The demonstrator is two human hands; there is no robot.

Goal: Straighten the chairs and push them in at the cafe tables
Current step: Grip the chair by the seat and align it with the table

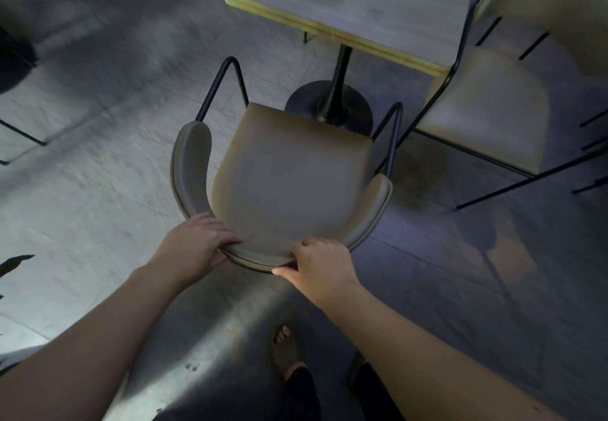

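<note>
Both the left hand (197, 239) and right hand (317, 264) grip the chair (286, 183) backrest, fingers curled over it. The chair's seat faces the table (378, 9) just beyond

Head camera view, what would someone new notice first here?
Both hands, the left hand and right hand, grip the curved backrest of a grey chair at centre frame. Its seat front faces a pedestal table above it but is not yet under the top. A second, paler chair stands at the right.
</note>
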